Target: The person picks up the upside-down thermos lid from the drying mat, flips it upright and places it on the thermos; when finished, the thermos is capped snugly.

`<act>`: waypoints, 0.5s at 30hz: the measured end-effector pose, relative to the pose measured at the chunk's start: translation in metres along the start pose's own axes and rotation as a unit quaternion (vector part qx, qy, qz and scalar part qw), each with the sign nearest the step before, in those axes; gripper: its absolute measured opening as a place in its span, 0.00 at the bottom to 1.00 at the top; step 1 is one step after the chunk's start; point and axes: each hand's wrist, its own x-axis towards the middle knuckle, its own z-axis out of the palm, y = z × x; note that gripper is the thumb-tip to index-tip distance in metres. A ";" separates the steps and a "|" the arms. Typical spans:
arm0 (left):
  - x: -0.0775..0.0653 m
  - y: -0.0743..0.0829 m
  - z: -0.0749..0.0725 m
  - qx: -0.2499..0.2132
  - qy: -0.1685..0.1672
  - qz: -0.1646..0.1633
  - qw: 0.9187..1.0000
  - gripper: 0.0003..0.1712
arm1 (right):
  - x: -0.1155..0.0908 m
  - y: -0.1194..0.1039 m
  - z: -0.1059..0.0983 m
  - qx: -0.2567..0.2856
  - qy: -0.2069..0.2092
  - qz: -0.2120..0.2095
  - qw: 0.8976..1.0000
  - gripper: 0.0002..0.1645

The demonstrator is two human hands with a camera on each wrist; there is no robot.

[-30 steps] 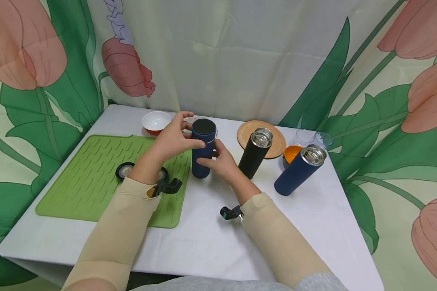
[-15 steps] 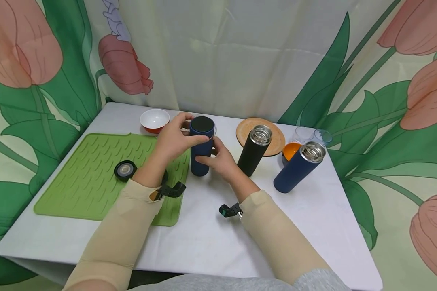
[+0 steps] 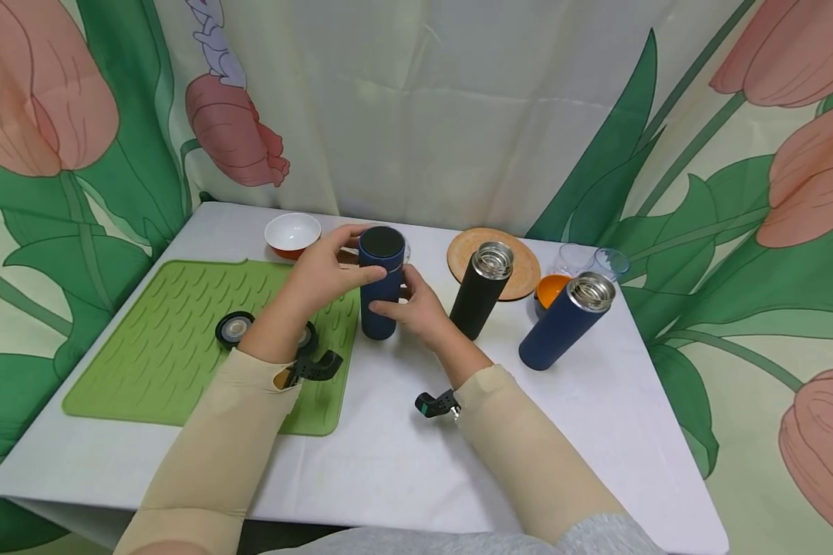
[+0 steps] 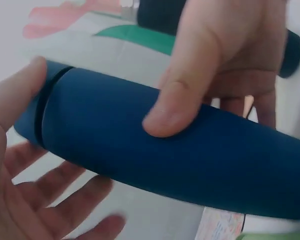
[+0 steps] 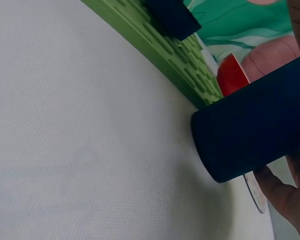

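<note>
A dark blue thermos stands upright near the middle of the table, with a black-topped lid on it. My left hand pinches the lid between thumb and fingers; a dark seam parts lid from body in the left wrist view. Lower down, my right hand grips the thermos body, thumb across its side. Whether the base touches the table I cannot tell. To the right stand a black thermos and another blue thermos, both with open steel mouths.
A green mat at left bears two round black lids, one partly behind my left forearm. Behind are a red-and-white bowl and a round wooden board. An orange bowl and clear glasses stand back right.
My left fingers and thumb shift slightly around the lid, opening and closing on it. My right hand keeps its grip and the thermos stays in place; the head view tilts a little.
</note>
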 end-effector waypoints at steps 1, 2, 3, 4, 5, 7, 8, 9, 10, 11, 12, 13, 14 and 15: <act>-0.001 0.002 0.002 0.020 0.010 0.002 1.000 0.43 | 0.000 0.000 0.000 -0.001 0.001 0.000 1.000 0.40; -0.001 0.004 0.005 0.043 0.025 0.002 0.999 0.44 | -0.001 0.000 0.000 -0.001 0.002 0.000 1.000 0.40; -0.002 0.006 0.007 0.065 0.042 0.003 0.997 0.46 | -0.001 0.001 -0.001 -0.003 0.004 0.001 1.000 0.40; -0.002 0.008 0.011 0.093 0.062 0.004 0.994 0.47 | -0.001 0.001 -0.001 -0.005 0.005 0.004 1.000 0.39; -0.003 0.010 0.014 0.118 0.083 0.003 0.990 0.48 | -0.001 0.002 -0.001 -0.008 0.005 0.006 1.000 0.39; -0.006 0.013 0.021 0.162 0.124 0.000 0.979 0.50 | -0.001 0.003 -0.001 -0.016 0.003 0.008 1.000 0.38; -0.007 0.015 0.024 0.178 0.144 -0.001 0.973 0.51 | -0.001 0.003 -0.001 -0.019 0.001 0.007 1.000 0.38; -0.009 0.016 0.027 0.189 0.160 -0.001 0.969 0.50 | -0.001 0.003 -0.001 -0.022 -0.001 0.006 1.000 0.38; -0.010 0.017 0.029 0.195 0.173 0.000 0.965 0.49 | -0.001 0.003 -0.001 -0.022 -0.003 0.005 1.000 0.37; -0.011 0.018 0.029 0.193 0.179 -0.001 0.965 0.48 | 0.000 0.002 0.000 -0.022 -0.004 0.002 1.000 0.37; -0.011 0.019 0.029 0.191 0.180 -0.001 0.965 0.47 | 0.000 0.001 0.000 -0.022 -0.005 -0.001 1.000 0.37; -0.011 0.020 0.028 0.186 0.177 -0.002 0.966 0.46 | 0.000 0.001 0.000 -0.021 -0.006 -0.006 1.000 0.37; -0.010 0.021 0.026 0.181 0.170 -0.002 0.969 0.45 | 0.000 -0.001 -0.001 -0.020 -0.008 -0.008 1.000 0.37; -0.010 0.022 0.024 0.178 0.159 -0.002 0.971 0.44 | 0.000 -0.002 -0.002 -0.022 -0.009 -0.009 1.000 0.38</act>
